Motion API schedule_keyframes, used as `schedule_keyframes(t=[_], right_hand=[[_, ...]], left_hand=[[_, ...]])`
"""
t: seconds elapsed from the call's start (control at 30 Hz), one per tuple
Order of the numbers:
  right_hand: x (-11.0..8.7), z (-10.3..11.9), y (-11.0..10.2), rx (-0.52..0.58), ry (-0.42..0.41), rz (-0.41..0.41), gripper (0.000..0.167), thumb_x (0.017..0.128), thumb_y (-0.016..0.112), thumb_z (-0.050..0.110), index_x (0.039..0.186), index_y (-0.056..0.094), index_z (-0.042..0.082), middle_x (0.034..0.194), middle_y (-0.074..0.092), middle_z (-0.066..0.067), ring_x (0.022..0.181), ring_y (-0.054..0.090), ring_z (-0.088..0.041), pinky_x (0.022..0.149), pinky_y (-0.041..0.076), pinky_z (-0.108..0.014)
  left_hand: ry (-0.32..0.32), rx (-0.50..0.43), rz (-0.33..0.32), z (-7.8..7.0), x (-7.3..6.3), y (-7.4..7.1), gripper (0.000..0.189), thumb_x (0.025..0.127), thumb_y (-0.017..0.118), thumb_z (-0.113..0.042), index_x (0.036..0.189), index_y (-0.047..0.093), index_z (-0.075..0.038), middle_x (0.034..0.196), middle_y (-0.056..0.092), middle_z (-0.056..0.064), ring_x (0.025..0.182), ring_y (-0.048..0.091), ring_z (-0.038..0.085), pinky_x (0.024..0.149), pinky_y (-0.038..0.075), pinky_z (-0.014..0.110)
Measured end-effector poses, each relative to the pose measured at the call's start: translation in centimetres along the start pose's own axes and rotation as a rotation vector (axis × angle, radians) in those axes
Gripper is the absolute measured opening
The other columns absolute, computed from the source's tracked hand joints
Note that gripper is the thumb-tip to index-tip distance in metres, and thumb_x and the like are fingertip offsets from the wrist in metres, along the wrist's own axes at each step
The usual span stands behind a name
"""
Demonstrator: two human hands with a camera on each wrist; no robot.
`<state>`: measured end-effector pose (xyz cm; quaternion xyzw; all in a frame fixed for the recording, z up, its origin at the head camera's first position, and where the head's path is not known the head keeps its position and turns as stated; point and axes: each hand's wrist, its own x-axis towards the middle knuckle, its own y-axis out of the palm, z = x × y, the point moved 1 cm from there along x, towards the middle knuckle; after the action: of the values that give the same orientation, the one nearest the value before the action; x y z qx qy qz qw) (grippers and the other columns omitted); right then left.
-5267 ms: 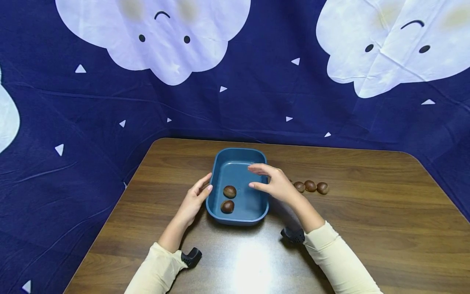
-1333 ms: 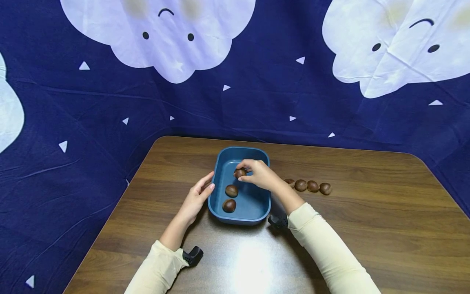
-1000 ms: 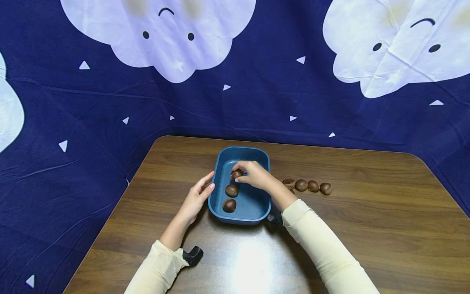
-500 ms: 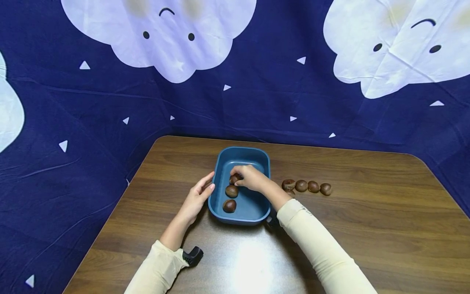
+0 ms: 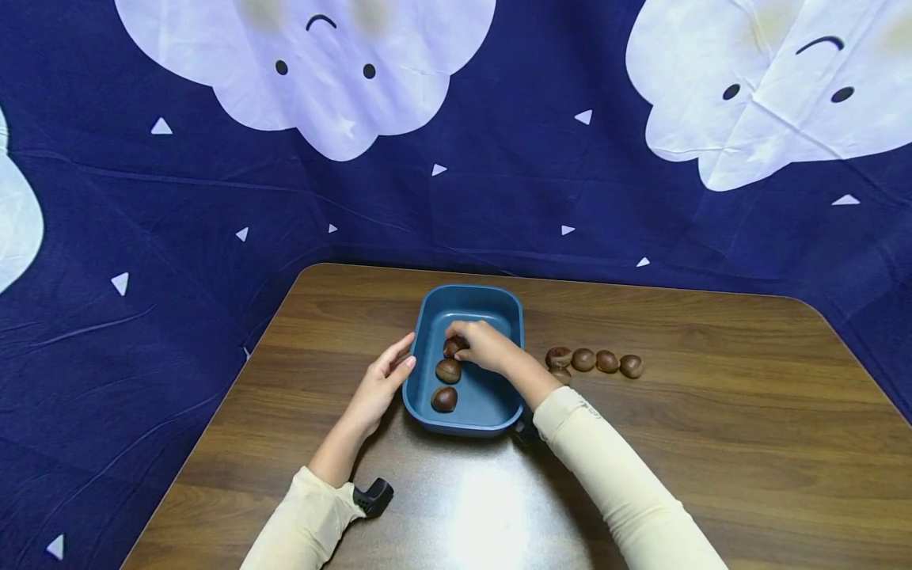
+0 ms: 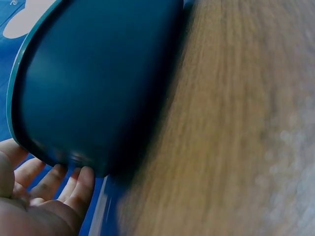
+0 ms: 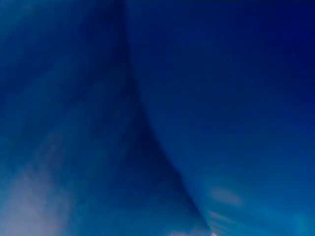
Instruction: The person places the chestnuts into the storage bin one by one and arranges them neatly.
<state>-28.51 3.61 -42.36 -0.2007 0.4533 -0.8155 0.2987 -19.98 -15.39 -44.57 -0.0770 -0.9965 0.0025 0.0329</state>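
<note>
My right hand [image 5: 484, 347] reaches into the blue tub [image 5: 492, 408] and pinches a chestnut [image 5: 453, 347] between thumb and fingers, low over the tub's floor. Just below it in the head view lie a second chestnut [image 5: 448, 370] and a third chestnut [image 5: 445, 399], forming a line along the tub's left side. With fingers extended, my left hand [image 5: 378, 388] rests against the tub's outer left wall. The left wrist view has the fingertips [image 6: 84, 177] of that hand touching the tub wall [image 6: 93, 73]. In the right wrist view only dark blue surfaces appear; the right fingers cannot be made out.
Right of the tub, several chestnuts [image 5: 583, 359] lie in a row on the wooden table [image 5: 712, 427], one sitting just below the row near the right sleeve. A dark blue cloth [image 5: 513, 198] with white clouds hangs behind the table.
My right hand, without a chestnut at first, later holds one and has lowered it leftward and nearer to the two in the tub. My left hand stays at the tub's side.
</note>
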Motion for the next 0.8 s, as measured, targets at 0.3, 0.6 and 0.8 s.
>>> schedule_keyframes(t=[0.3,0.6,0.8], right_hand=[[-0.2,0.0,-0.4,0.075,-0.011,-0.048,0.033,0.08,0.067,0.006,0.111,0.058,0.001,0.111,0.06,-0.009,0.103,0.055,-0.022,0.086,0.043,-0.033],[-1.0,0.1,-1.6,0.188,-0.014,-0.09,0.042,0.081,0.067,0.013,0.12,0.054,0.002,0.119,0.056,-0.008,0.109,0.052,-0.022,0.09,0.041,-0.035],[-2.4,-0.5,-2.8,0.258,-0.04,-0.147,0.043,0.081,0.067,0.012,0.12,0.052,0.001,0.119,0.056,-0.009,0.109,0.051,-0.021,0.091,0.039,-0.034]], left_hand=[[-0.02,0.015,0.017,-2.2,-0.7,0.5,0.045,0.095,0.043,-0.007,0.138,0.03,0.002,0.138,0.03,0.025,0.125,0.031,0.036,0.1,0.026,0.043],[-0.013,0.005,0.014,-2.2,-0.8,0.5,0.045,0.095,0.044,-0.008,0.137,0.031,0.001,0.138,0.031,0.024,0.125,0.031,0.036,0.1,0.026,0.043],[-0.011,-0.001,0.01,-2.1,-0.8,0.5,0.045,0.095,0.044,-0.008,0.137,0.032,0.0,0.138,0.032,0.023,0.125,0.032,0.035,0.1,0.027,0.042]])
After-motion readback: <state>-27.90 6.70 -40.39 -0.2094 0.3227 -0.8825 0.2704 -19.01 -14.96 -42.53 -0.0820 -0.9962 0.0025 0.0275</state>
